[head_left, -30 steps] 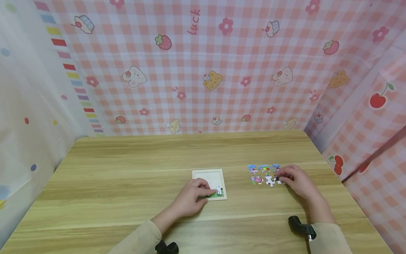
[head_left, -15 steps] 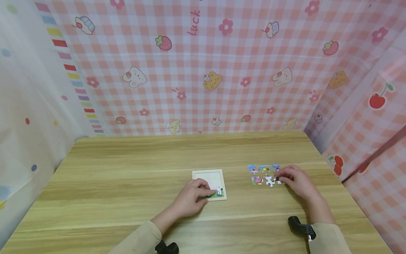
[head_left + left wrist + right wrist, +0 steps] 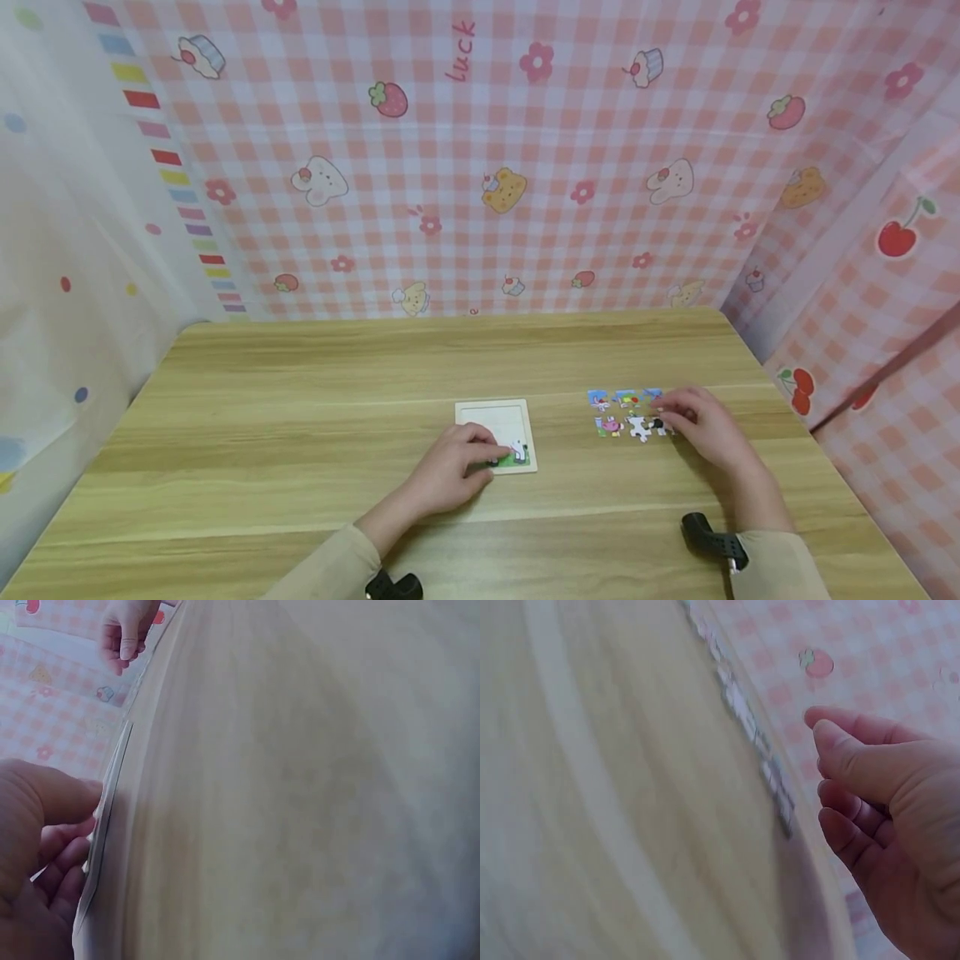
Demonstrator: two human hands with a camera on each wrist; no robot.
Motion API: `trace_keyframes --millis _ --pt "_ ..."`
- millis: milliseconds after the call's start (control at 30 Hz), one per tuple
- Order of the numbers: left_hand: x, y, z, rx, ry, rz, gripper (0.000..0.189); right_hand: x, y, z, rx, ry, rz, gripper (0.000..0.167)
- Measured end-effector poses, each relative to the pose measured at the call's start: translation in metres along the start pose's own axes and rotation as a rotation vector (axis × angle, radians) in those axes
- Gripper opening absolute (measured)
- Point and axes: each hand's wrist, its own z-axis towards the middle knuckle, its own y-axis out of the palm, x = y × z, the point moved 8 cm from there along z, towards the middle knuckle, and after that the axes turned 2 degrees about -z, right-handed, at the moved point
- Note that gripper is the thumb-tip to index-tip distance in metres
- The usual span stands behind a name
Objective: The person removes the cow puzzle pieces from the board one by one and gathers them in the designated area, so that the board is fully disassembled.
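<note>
My left hand (image 3: 448, 468) rests on a small square puzzle tray (image 3: 491, 403), its fingers covering the lower left part. Inside the tray a puzzle piece (image 3: 519, 451) with a white figure on green lies in the lower right corner; the left fingers hide what is beside it. In the left wrist view the tray (image 3: 111, 784) shows edge-on against the fingertips. My right hand (image 3: 708, 429) hovers over the right end of several loose puzzle pieces (image 3: 611, 427). Its fingers are loosely bent, with nothing seen between them in the right wrist view, apart from the pieces (image 3: 739, 709).
The loose pieces lie in two rows on the wooden table (image 3: 300, 433), right of the tray. A plain white piece (image 3: 638, 428) is among them. Pink checked cloth (image 3: 450, 167) hangs behind the table and along its right side. Black wrist mounts (image 3: 712, 540) sit at the cuffs.
The right fingers have lifted slightly away from the black-and-white piece at the right end, which shows more now. The left hand has stayed on the tray.
</note>
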Motion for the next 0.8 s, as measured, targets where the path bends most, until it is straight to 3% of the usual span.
trace_keyframes --millis 167,367,533,800 --pt "-0.005 -0.007 -0.001 0.004 -0.031 -0.082 0.037 -0.022 -0.001 0.005 0.023 -0.071 0.004 0.016" --pt "-0.014 -0.019 -0.003 0.022 -0.069 -0.145 0.047 -0.044 0.013 0.013 -0.061 -0.081 0.040 0.018" --pt "-0.020 -0.025 -0.005 -0.025 -0.103 -0.159 0.053 -0.061 0.031 0.018 -0.132 -0.087 0.103 0.019" --pt "-0.030 -0.035 -0.004 -0.070 -0.148 -0.120 0.064 -0.095 0.059 0.026 -0.172 -0.198 0.141 0.017"
